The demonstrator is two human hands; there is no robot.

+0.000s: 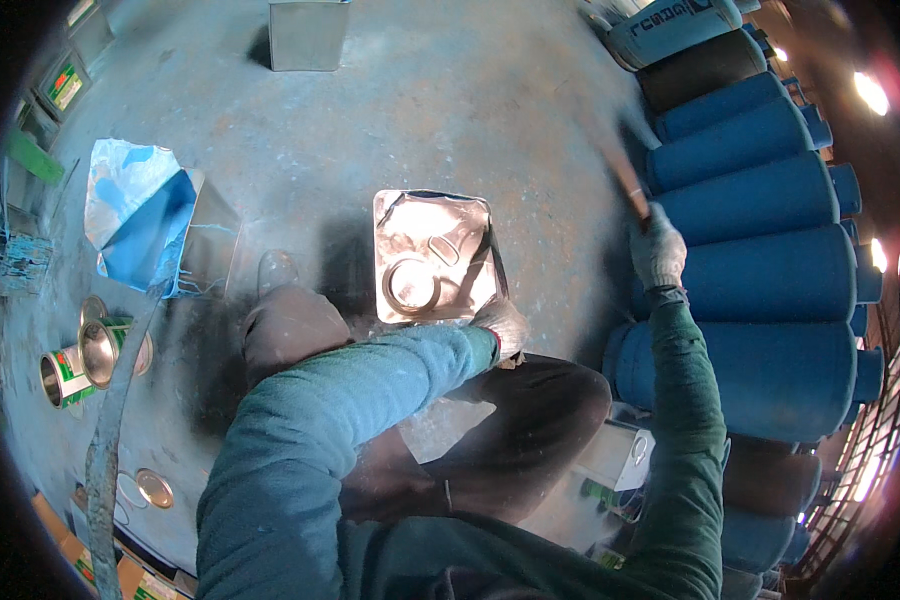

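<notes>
A square metal tin (435, 215) stands between my legs, its shiny top facing up with a round ring and a small handle on it. Dark gaps run along its far edge. My left hand (502, 326), in a pale work glove, is closed at the tin's near right corner. A dark, narrow, blade-like tool (499, 262) runs from it along the right edge; the fingers partly hide its grip. Raised off to the right, my gloved right hand (659, 252) is closed round the brown handle of a stick-like tool (627, 180). Its far end is smeared by motion.
Blue gas cylinders (740, 275) lie in a row at the right. To the left stand a cut-open tin with blue paint (210, 245) and small round cans (100, 352). Another square tin (308, 38) is on the floor ahead. A paint-crusted strip (105, 470) rises at lower left.
</notes>
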